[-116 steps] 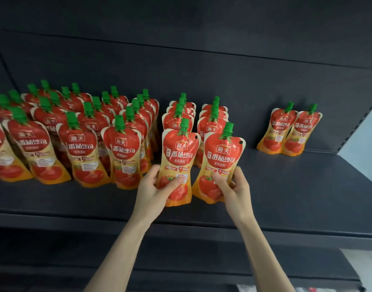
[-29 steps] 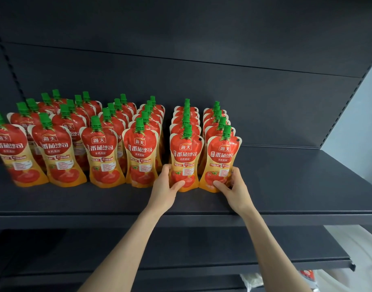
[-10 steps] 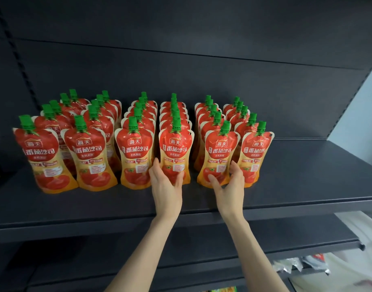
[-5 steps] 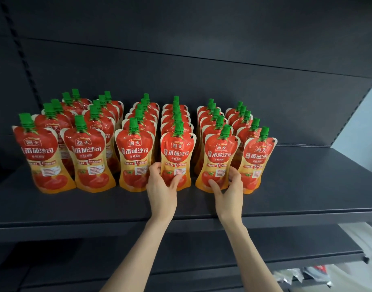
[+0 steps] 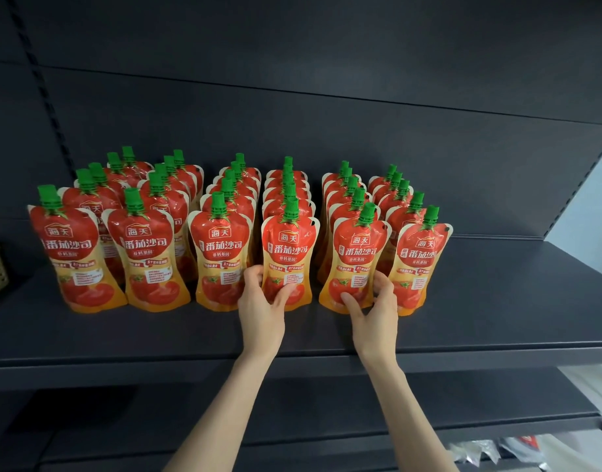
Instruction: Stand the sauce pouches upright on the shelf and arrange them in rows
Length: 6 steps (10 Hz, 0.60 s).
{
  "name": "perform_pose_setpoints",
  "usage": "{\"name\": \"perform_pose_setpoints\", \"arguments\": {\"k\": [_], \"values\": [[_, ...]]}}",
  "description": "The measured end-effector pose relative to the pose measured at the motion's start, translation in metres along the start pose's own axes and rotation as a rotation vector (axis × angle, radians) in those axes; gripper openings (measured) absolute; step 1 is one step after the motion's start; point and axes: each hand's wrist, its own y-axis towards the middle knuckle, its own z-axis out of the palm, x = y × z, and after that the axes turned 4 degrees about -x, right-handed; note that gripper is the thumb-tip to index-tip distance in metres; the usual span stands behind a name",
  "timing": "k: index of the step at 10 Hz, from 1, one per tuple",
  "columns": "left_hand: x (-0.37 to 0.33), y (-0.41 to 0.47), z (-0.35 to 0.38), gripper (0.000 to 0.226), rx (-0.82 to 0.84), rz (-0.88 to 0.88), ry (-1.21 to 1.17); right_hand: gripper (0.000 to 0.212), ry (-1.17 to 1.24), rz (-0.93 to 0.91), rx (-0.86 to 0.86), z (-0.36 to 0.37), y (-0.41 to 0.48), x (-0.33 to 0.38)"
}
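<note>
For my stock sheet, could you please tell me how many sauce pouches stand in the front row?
6, left to right: first pouch, second, third, fourth in left hand, fifth in right hand, sixth; more behind.

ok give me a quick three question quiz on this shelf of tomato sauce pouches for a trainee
1. True or false: the right hand rests empty on the shelf.
2. Counting from the left along the front row of tomato sauce pouches, which one does the left hand grip? A second, B fourth, C sixth.
3. How many pouches stand in the front row?

Key
1. False: it grips the fifth front pouch.
2. B, the fourth front pouch.
3. Six.
</note>
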Motion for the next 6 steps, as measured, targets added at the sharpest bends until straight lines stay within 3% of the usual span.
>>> {"name": "perform_pose_setpoints", "arguments": {"k": [5,6], "values": [[-0.0008,-0.0025,-0.0021,0.048,0.020,-0.001,0.031,0.058,0.027,0.009,-0.003,-0.0028,-0.0013,0.0016],[-0.0018,-0.0065,-0.0063,0.051,-0.010,0.026,0.032,0.057,0.086,-0.015,-0.068,-0.0071,-0.0033,0.0065]]}}
